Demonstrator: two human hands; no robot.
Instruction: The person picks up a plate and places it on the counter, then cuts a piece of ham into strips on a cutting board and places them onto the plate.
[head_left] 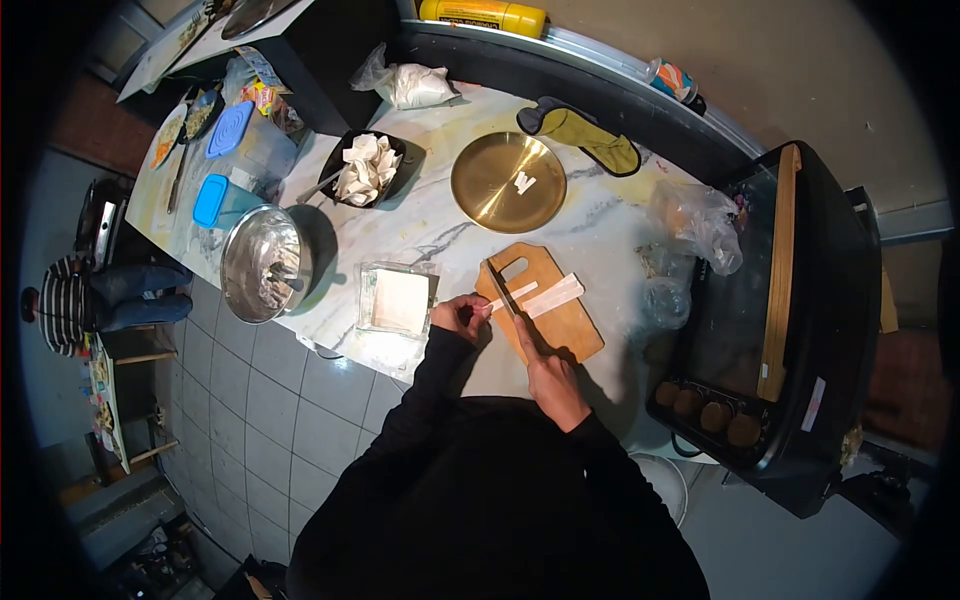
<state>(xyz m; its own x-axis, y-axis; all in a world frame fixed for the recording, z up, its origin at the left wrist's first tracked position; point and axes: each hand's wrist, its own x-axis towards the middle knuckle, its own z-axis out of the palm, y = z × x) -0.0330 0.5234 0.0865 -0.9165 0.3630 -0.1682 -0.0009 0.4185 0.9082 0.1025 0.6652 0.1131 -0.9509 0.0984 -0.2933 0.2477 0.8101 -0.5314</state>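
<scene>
My right hand (557,388) is closed round a kitchen knife (503,288), its index finger stretched along the spine. The blade lies over a wooden cutting board (577,335) with a cut-out handle. Fingers pinched, my left hand (462,317) holds one end of a thin pale strip (515,297) that runs under the blade. Wider pale strips (553,296) lie stacked on the board right of the knife. Left of my left hand, an opened clear packet holds square white sheets (400,302). A round gold tray (485,205) beyond the board carries a few small white pieces (524,182).
Around the marble-look table stand a steel bowl (238,292), a black bowl of crumpled white sheets (367,170) and blue-lidded containers (212,200). An oven mitt (600,140) lies behind the tray. A black oven (780,300) borders the right side. Another person (100,300) is at far left.
</scene>
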